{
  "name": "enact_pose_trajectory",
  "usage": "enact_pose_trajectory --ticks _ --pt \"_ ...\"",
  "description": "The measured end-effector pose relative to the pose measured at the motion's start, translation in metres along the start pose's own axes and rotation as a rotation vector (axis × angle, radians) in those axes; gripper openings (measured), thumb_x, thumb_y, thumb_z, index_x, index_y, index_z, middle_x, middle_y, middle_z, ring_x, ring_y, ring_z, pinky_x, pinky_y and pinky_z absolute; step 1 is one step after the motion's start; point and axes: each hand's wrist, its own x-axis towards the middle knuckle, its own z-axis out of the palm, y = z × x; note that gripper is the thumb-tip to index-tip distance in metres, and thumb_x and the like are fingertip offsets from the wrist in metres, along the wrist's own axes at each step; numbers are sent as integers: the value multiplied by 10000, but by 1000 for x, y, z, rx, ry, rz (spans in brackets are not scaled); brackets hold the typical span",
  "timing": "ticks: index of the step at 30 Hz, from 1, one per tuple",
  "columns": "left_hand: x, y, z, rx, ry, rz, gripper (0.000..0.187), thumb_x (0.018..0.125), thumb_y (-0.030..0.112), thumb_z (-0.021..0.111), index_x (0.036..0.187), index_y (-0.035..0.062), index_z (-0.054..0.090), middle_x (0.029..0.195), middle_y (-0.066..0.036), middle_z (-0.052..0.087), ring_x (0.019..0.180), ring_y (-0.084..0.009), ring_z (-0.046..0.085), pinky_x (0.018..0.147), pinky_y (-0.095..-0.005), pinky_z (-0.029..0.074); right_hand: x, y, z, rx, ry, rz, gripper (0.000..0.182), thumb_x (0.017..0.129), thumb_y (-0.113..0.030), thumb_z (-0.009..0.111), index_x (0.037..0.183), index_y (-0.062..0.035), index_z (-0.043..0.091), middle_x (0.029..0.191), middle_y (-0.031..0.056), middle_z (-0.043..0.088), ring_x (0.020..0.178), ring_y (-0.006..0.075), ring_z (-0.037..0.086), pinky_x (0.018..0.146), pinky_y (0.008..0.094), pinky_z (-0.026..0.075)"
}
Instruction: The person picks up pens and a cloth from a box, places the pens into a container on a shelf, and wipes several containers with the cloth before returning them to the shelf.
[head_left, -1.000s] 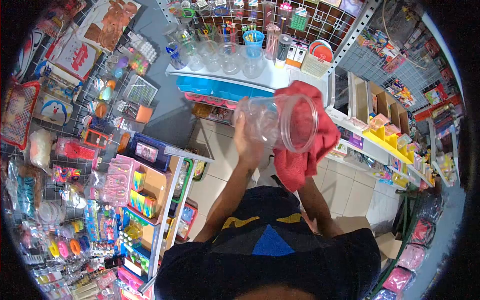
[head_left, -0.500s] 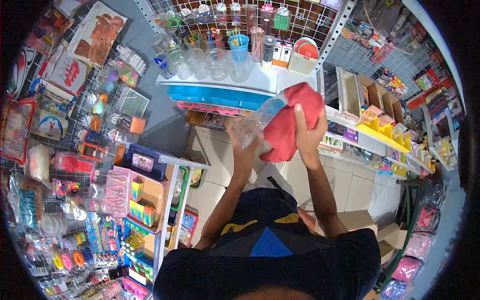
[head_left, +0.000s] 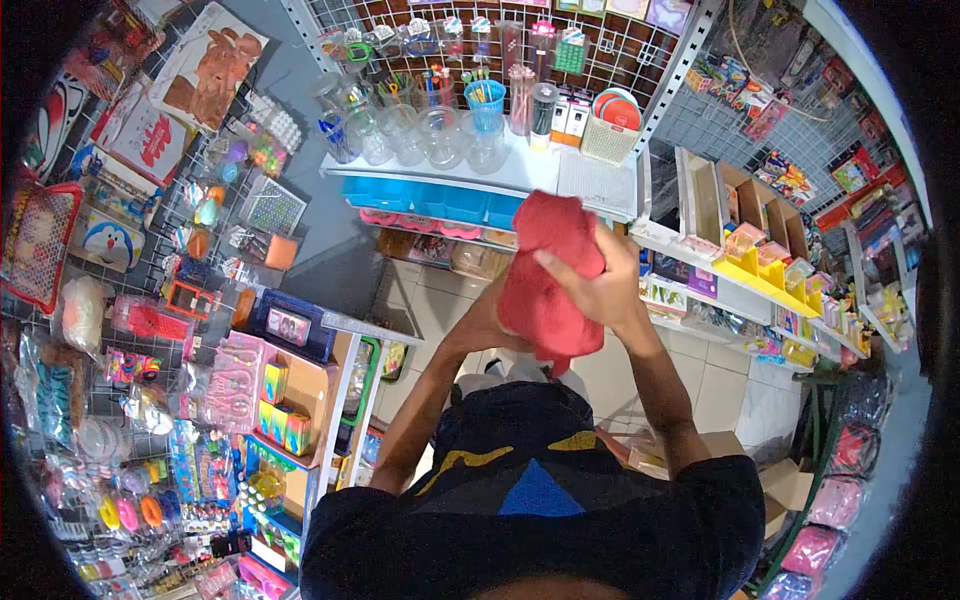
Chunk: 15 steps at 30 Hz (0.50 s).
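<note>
A crumpled red cloth (head_left: pixel 550 285) hangs in front of my chest, between both hands. My right hand (head_left: pixel 600 280) grips its right side, thumb lying across the front. On the cloth's left is my left hand (head_left: pixel 482 322), its fingers hidden behind the red fabric. The clear container seen earlier does not show; the cloth covers the space where it could be. Beyond the cloth, a white shelf (head_left: pixel 540 174) carries several clear jars (head_left: pixel 441 138), a blue basket (head_left: pixel 486 105) with pens and a cream basket (head_left: pixel 608 140).
Blue bins (head_left: pixel 450 202) sit under the white shelf. Packaged goods hang on the left wall grid. Yellow trays (head_left: pixel 765 278) line the right shelf. An open cardboard box (head_left: pixel 785 484) stands low at the right, near wrapped pink packs (head_left: pixel 835 502).
The cloth and my right hand have moved left and down. The cloth now hides the clear container and my left fingers. The view has shifted slightly.
</note>
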Motion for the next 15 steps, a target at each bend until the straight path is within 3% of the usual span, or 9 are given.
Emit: enact_pose_trajectory --ticks 5,8,11,15 --pt "-13 -58 -6 -352 -233 -167 1141 458 181 896 1418 72 288 1365 -105 442 1238 -239 454 1038 -386 374 8 -24 -7 155 -70 -171 435 670 -217 831 960 39 633 748 144 659 587 252 645 549 316 500" --pt "-22 -83 9 -789 -242 -273 1135 468 189 898 1416 72 285 1348 -107 448 1223 -246 461 1038 -390 373 5 -20 -11 180 -181 -221 468 634 -222 844 940 61 631 763 155 650 615 241 652 559 318 494" --pt "-38 -102 35 -1185 -187 -335 1128 478 198 900 1413 72 282 1331 -109 453 1209 -253 467 1038 -394 372 11 -11 -2 359 -127 -372 479 629 -238 846 923 69 626 727 136 634 575 251 619 565 325 486" --pt "-33 -103 29 -1265 -58 -340 1120 491 209 903 1410 71 277 1308 -111 460 1189 -263 476 1037 -399 370 -13 35 0 170 -334 -75 424 707 -276 794 976 12 637 844 142 637 781 268 624 723 343 485"
